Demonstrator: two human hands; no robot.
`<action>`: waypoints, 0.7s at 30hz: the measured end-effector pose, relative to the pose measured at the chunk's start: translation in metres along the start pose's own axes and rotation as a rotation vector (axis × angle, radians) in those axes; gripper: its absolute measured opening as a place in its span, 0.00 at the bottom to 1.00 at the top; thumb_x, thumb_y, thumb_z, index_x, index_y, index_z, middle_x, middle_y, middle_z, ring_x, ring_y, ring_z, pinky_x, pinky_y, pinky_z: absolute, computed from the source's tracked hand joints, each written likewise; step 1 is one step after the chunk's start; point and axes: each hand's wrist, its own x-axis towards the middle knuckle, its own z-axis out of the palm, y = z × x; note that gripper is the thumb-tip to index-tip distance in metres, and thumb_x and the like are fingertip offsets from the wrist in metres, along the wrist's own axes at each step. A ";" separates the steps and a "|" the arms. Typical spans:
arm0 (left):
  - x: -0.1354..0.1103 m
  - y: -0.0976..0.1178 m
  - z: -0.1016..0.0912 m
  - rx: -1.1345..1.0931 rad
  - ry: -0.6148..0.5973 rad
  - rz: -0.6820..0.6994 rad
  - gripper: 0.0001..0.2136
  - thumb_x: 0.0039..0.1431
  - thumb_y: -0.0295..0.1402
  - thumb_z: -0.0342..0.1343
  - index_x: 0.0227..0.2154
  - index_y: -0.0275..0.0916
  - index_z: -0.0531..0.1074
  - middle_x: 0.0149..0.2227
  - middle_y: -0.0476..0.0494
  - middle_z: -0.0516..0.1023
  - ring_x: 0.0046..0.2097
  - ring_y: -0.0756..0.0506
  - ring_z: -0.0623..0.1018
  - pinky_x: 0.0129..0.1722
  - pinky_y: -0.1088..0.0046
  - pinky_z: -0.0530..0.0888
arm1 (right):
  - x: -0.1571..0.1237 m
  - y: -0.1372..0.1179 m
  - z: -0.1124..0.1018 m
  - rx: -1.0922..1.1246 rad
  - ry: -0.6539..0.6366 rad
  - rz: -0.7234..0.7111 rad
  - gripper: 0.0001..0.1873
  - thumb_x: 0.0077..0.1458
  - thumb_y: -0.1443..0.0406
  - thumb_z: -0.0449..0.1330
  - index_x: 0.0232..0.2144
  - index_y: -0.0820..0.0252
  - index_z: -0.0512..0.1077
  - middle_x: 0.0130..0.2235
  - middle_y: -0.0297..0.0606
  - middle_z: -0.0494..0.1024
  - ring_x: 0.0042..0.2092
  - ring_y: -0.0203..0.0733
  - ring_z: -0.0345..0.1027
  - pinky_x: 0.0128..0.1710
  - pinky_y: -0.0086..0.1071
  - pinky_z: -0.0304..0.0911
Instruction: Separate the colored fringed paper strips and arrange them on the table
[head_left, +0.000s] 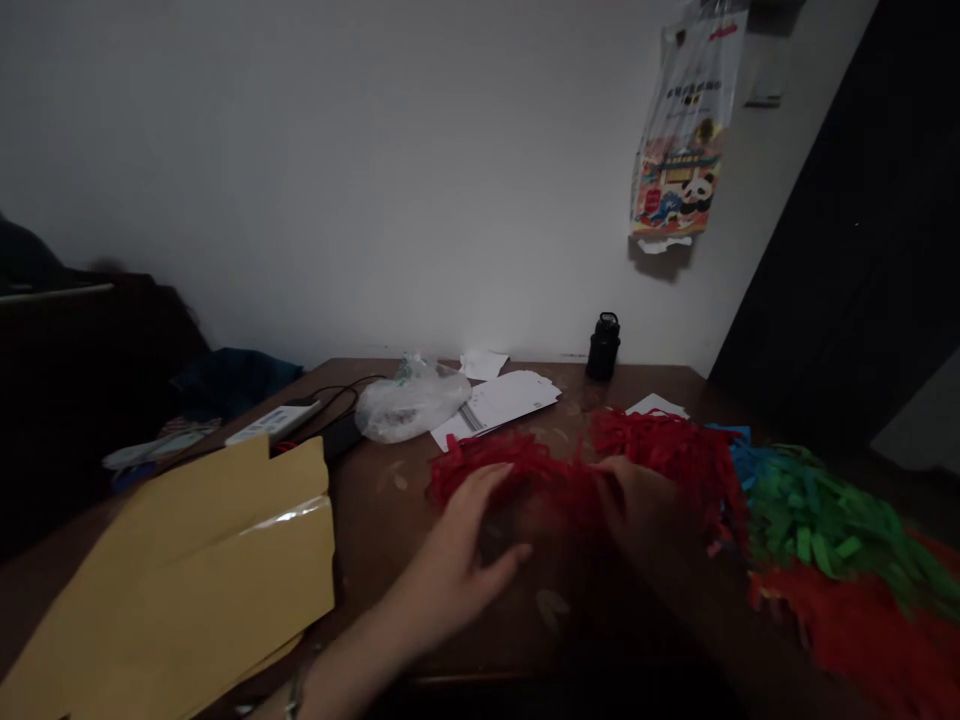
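Note:
A loose heap of red paper shreds (491, 458) lies across the middle of the brown table. My left hand (461, 565) reaches in from below, its thumb held well away from the fingers, and the fingertips touch the shreds' near edge. Over the right part of this heap is my right hand (637, 505), dark and blurred by motion. Whether its fingers grip any strands cannot be made out. Beyond that hand sits another bunch of red shreds (667, 445), beside green shreds (832, 510), a few blue ones (750, 460) and orange-red ones (855, 630).
Yellow cardboard (225, 570) covers the table's left side. Behind are a power strip (274, 420), a clear plastic bag (412, 400), white papers (510, 400) and a black bottle (602, 347). A printed panda bag (686, 150) hangs on the wall.

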 end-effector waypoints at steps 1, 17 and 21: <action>0.001 0.018 0.008 -0.082 0.005 0.014 0.34 0.56 0.29 0.56 0.63 0.44 0.48 0.65 0.37 0.56 0.65 0.39 0.58 0.63 0.52 0.59 | -0.002 -0.005 0.000 -0.010 -0.022 -0.077 0.12 0.63 0.69 0.47 0.33 0.60 0.70 0.24 0.36 0.75 0.26 0.39 0.70 0.28 0.30 0.57; 0.055 0.032 0.056 -0.411 -0.376 0.052 0.15 0.53 0.26 0.54 0.44 0.36 0.73 0.40 0.44 0.81 0.41 0.45 0.79 0.42 0.73 0.75 | -0.010 0.007 -0.059 0.297 -0.203 -0.054 0.12 0.61 0.71 0.51 0.38 0.58 0.74 0.33 0.36 0.82 0.32 0.38 0.76 0.32 0.27 0.65; 0.064 0.017 0.044 -0.262 -0.501 0.046 0.08 0.56 0.27 0.50 0.32 0.33 0.75 0.24 0.50 0.77 0.26 0.49 0.75 0.25 0.78 0.70 | -0.002 0.031 -0.065 0.385 -0.307 0.165 0.14 0.59 0.70 0.53 0.42 0.53 0.76 0.38 0.31 0.83 0.37 0.38 0.78 0.37 0.28 0.69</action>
